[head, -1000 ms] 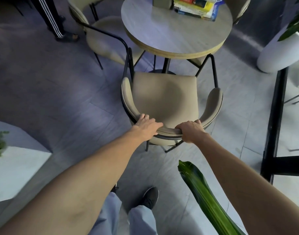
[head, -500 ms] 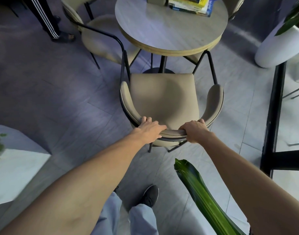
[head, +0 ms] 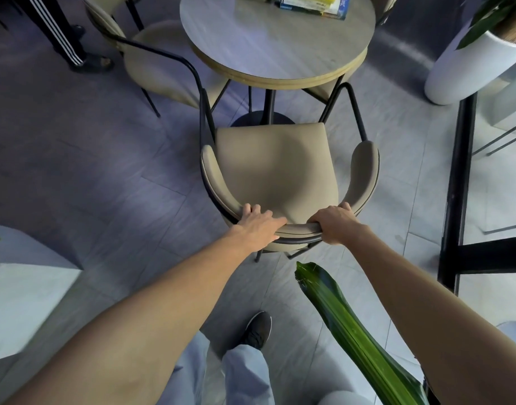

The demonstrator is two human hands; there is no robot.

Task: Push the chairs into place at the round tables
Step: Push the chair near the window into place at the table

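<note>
A beige padded chair point(head: 275, 168) with a black metal frame stands in front of me, its seat facing the round table point(head: 277, 45). The seat's front edge is just short of the table's rim. My left hand point(head: 258, 226) lies over the left part of the curved backrest, fingers wrapped on top. My right hand point(head: 335, 225) is closed around the backrest's right part. A second beige chair point(head: 160, 62) stands at the table's left, angled, and a third chair point(head: 324, 90) shows under the table's right side.
Books point(head: 312, 4) lie at the table's far edge. A white planter point(head: 473, 62) stands to the right, next to a black metal frame point(head: 458, 182). A green leaf point(head: 353, 331) juts in beside my right arm. Another person's leg point(head: 61, 36) is at the far left. A white block point(head: 23, 302) sits at my left.
The chair has slid forward toward the table with both hands holding its backrest. I have stepped closer, and the table sits higher in view.
</note>
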